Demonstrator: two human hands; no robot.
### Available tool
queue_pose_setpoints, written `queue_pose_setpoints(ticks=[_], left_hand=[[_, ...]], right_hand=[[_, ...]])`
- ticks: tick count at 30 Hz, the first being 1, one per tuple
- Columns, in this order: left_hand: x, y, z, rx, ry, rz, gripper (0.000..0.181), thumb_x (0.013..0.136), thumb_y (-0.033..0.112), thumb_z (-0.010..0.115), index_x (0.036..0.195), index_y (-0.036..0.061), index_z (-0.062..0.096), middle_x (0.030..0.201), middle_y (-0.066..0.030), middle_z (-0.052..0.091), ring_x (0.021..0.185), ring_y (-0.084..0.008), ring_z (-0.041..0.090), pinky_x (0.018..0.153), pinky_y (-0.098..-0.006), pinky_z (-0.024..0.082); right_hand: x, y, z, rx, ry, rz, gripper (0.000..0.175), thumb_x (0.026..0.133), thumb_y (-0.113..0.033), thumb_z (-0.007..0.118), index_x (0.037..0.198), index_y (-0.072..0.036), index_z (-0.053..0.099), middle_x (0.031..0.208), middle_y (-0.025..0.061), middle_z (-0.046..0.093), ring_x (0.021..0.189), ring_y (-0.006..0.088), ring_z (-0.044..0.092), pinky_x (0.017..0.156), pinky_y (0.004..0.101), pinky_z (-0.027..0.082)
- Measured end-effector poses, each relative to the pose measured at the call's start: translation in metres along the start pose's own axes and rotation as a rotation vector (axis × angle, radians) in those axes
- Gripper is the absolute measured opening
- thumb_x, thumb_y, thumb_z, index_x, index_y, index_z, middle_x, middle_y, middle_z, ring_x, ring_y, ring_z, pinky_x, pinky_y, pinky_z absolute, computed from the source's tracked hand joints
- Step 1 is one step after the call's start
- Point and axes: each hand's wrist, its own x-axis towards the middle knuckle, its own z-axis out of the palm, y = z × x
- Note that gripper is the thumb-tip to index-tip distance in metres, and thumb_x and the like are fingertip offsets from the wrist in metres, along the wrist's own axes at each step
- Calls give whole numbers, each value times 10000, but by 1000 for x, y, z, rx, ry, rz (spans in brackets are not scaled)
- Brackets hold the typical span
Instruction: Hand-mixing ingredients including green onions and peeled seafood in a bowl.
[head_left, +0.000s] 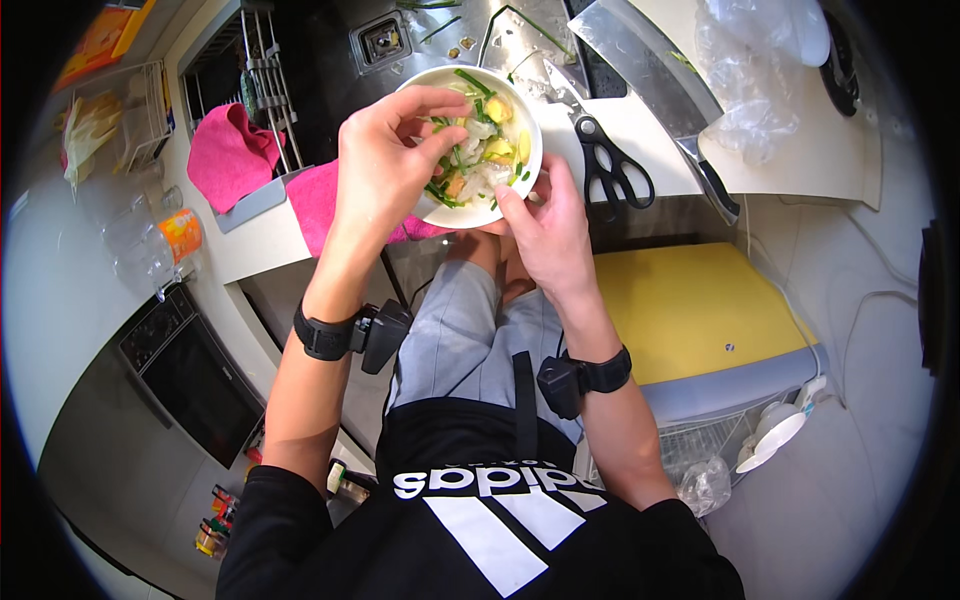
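Observation:
A white round bowl (466, 219) holds yellowish slices that look like ginger, cut green scallion (474, 82) and pale translucent pieces (480, 146) in some liquid. My right hand (551, 232) grips its lower right rim, thumb on top and fingers beneath. Over the bowl's left side is my left hand (397, 146), its thumb and index finger reaching above the food with a gap between their tips. Whether its other fingers hold anything is hidden.
Behind the bowl lies a steel sink (435, 45) with scallion scraps. Black-handled scissors (600, 154) and a large kitchen knife (652, 75) lie on the right counter, near a clear plastic bag (750, 97). Pink cloths (232, 161) and a metal rack (266, 82) are at left.

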Motion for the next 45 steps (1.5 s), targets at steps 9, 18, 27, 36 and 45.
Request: queue_pose_setpoints(ticks=[9, 18, 27, 36, 45], left_hand=[[-12, -9, -3, -43, 32, 44, 479, 884, -81, 792, 1346, 8, 702, 1296, -72, 757, 1118, -164, 745, 729, -285, 655], [3, -16, 10, 364, 193, 211, 426, 780, -4, 903, 1176, 32, 752, 1076, -77, 795, 860, -157, 748, 681, -308, 602], [-12, -8, -5, 291, 107, 299, 345, 838, 18, 842, 1170, 37, 752, 1102, -104, 772, 848, -259, 725, 771, -354, 600], [-2, -20, 2, 675, 100, 631, 260, 846, 2, 787, 1103, 30, 762, 1097, -102, 717, 1011, -329, 647, 902, -436, 536], [-6, -20, -4, 678, 66, 593, 206, 833, 29, 800, 1027, 56, 735, 1052, -82, 657, 1022, -308, 586, 893, -435, 471]], right_hand=[[0, 4, -4, 2, -16, 28, 485, 1034, -35, 666, 1440, 85, 430, 1336, 220, 646, 1190, 219, 688, 990, 350, 601], [-1, -6, 1, 53, -18, 78, 474, 1041, -4, 655, 1440, 79, 413, 1345, 219, 626, 1198, 224, 679, 1011, 356, 600], [0, 2, -5, -19, -9, 58, 470, 1039, -9, 661, 1431, 84, 418, 1344, 216, 630, 1228, 230, 662, 1025, 356, 594], [1, -7, -6, -98, 1, 73, 468, 1026, -24, 684, 1416, 83, 448, 1336, 209, 649, 1210, 214, 673, 962, 349, 621], [-9, -31, -1, -584, 114, -60, 570, 943, -69, 795, 1420, 55, 507, 1260, 217, 644, 1168, 298, 675, 957, 414, 588]])
